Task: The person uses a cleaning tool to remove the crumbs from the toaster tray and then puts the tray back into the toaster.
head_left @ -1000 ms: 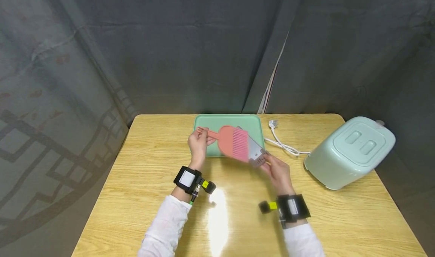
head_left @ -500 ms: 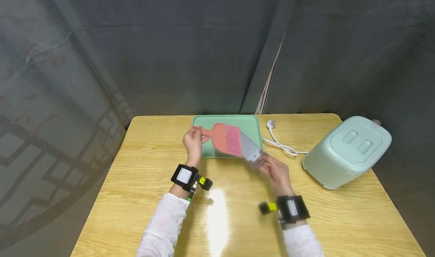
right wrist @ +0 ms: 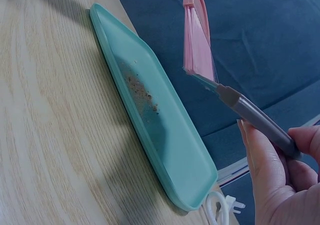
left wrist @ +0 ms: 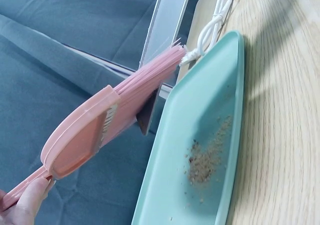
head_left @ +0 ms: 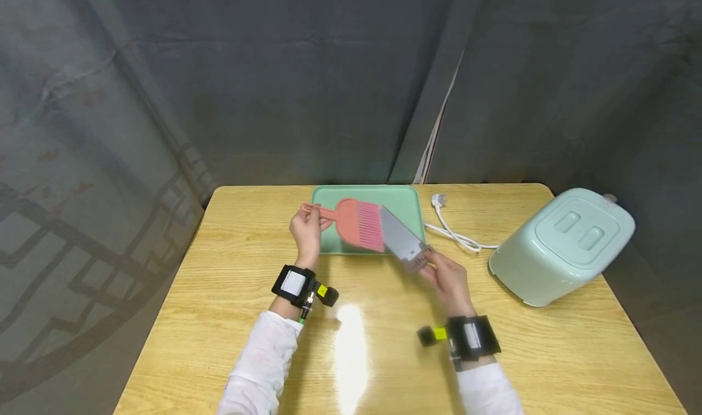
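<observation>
My left hand (head_left: 308, 235) pinches the handle of a pink brush (head_left: 348, 221), its bristles pointing right. My right hand (head_left: 448, 280) holds a flat metal crumb tray (head_left: 399, 237) by its grey end, between thumb and fingers. The crumb tray tilts, its far end up by the bristle tips, which overlap it in both wrist views. Both are held above a mint-green serving tray (head_left: 403, 203). A small heap of brown crumbs (left wrist: 202, 164) lies in the serving tray, with finer specks scattered around it.
A mint-green toaster (head_left: 565, 247) stands at the right of the wooden table (head_left: 258, 232). Its white cord (head_left: 463, 239) and plug (head_left: 439, 200) lie between it and the serving tray. A grey curtain (head_left: 307, 98) hangs behind the table.
My left hand and the brush have moved left, so the bristles have slid along to the crumb tray's far end and more of its surface shows. My right hand has stayed nearly still.
</observation>
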Demonstrator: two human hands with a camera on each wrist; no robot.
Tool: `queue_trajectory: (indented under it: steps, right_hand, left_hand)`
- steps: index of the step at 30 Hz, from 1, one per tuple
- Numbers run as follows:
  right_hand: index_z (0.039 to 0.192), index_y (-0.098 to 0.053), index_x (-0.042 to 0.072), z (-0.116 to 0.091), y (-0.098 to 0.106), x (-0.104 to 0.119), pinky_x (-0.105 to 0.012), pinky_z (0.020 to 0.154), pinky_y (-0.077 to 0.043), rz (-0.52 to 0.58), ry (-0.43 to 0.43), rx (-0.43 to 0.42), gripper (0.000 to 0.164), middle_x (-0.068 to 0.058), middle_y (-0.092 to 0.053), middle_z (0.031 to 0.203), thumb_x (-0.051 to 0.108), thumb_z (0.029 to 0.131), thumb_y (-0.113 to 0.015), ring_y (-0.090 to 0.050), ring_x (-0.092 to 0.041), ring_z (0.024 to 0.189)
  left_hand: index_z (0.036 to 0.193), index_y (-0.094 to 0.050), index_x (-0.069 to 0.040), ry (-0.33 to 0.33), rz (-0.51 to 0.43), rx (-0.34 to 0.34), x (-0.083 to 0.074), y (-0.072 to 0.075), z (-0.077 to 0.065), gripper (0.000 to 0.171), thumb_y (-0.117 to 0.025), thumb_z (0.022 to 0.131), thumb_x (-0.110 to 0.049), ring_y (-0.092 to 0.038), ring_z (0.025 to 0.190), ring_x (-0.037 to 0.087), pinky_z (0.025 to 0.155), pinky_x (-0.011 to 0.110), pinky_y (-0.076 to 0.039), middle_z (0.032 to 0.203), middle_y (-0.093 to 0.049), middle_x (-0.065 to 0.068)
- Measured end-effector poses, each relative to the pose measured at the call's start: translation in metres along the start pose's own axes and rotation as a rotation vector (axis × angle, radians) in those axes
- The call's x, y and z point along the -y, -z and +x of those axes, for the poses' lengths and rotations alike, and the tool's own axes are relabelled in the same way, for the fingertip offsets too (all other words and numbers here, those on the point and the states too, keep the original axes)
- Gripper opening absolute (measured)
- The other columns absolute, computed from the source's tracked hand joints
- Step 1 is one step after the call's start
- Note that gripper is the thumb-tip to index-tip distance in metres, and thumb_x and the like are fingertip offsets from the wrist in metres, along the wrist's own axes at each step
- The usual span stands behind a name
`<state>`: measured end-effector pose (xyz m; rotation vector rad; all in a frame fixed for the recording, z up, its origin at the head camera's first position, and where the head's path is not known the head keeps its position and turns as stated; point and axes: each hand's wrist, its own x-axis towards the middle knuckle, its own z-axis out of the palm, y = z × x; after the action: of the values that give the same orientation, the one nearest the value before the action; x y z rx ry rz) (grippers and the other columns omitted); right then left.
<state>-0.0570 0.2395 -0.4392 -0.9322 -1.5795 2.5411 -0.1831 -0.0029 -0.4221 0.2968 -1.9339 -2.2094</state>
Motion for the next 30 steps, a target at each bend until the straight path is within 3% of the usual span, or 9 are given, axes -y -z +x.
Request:
queue_trajectory:
  steps: [6, 16, 26, 30]
  right_hand:
    - [0.145, -0.039, -0.007, 0.001, 0.001, 0.001, -0.023, 0.098, -0.056, 0.006, -0.002, 0.006, 0.044, -0.027, -0.043, 0.147, 0.005, 0.105, -0.052, -0.073, -0.008, 0.091]
    - [0.147, -0.037, -0.006, 0.0, 0.0, 0.002, -0.022, 0.099, -0.055, 0.014, -0.02, 0.015, 0.045, -0.027, -0.039, 0.151, 0.006, 0.106, -0.051, -0.073, -0.007, 0.092]
    - [0.146, -0.038, -0.007, 0.0, 0.001, 0.004, -0.022, 0.097, -0.056, 0.008, -0.01, 0.011, 0.045, -0.021, -0.053, 0.137, 0.007, 0.106, -0.052, -0.074, -0.008, 0.09]
    - [0.146, -0.037, -0.007, 0.001, 0.0, 0.005, -0.022, 0.097, -0.056, 0.009, -0.002, 0.01, 0.044, -0.021, -0.053, 0.135, 0.005, 0.105, -0.051, -0.074, -0.008, 0.089]
  left_hand:
    - [0.114, -0.062, 0.02, 0.011, -0.004, -0.016, 0.0, 0.005, 0.002, 0.026, -0.048, 0.103, 0.002, -0.066, 0.058, 0.001, 0.064, 0.019, -0.064, 0.094, -0.068, 0.036]
    - [0.108, -0.064, 0.018, -0.041, 0.041, -0.045, 0.0, 0.012, 0.004, 0.023, -0.049, 0.102, 0.002, -0.065, 0.056, -0.002, 0.062, 0.017, -0.063, 0.09, -0.069, 0.034]
    - [0.11, -0.063, 0.02, -0.037, 0.038, -0.067, -0.001, 0.026, 0.008, 0.023, -0.049, 0.102, 0.003, -0.063, 0.056, 0.0, 0.059, 0.015, -0.061, 0.086, -0.068, 0.03]
    - [0.113, -0.06, 0.022, -0.064, 0.01, -0.029, -0.008, 0.035, 0.007, 0.025, -0.05, 0.103, 0.002, -0.065, 0.057, 0.001, 0.06, 0.015, -0.062, 0.081, -0.068, 0.023]
